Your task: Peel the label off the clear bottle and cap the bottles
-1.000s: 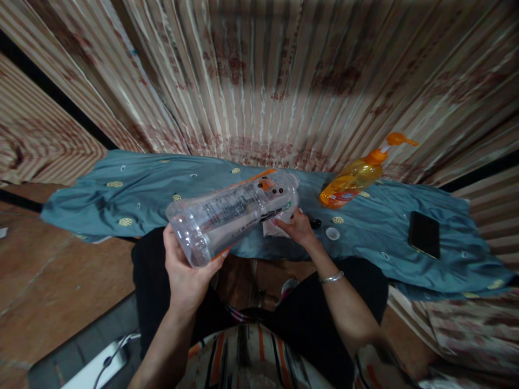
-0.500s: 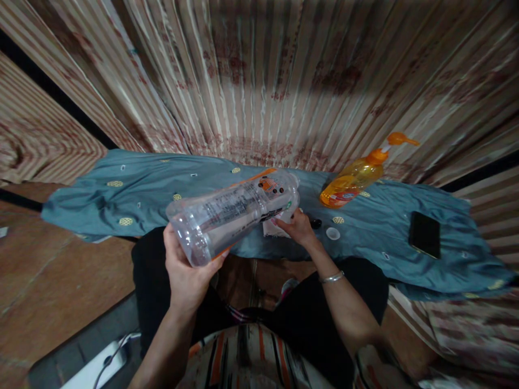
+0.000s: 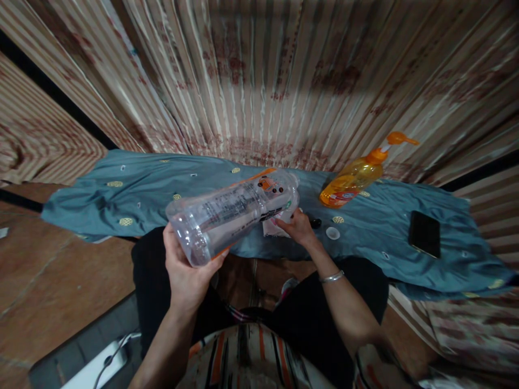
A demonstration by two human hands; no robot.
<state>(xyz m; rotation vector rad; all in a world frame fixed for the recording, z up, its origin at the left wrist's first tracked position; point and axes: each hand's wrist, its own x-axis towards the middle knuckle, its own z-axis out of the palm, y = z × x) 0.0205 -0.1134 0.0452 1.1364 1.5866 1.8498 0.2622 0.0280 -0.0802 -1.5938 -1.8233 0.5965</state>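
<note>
Bottle with base in left hand

The cloth-covered table carried an orange pump bottle, a white cap and small black object nearer, and a dark phone farther right.

Looks like a home, judging by striped beige fabric curtains across the top and teal patterned cloth mid-frame.

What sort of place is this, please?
Probably a curtained corner of a home, judging by the striped beige fabric curtain, the long blue-green printed tablecloth and the brown tiled floor.
</note>
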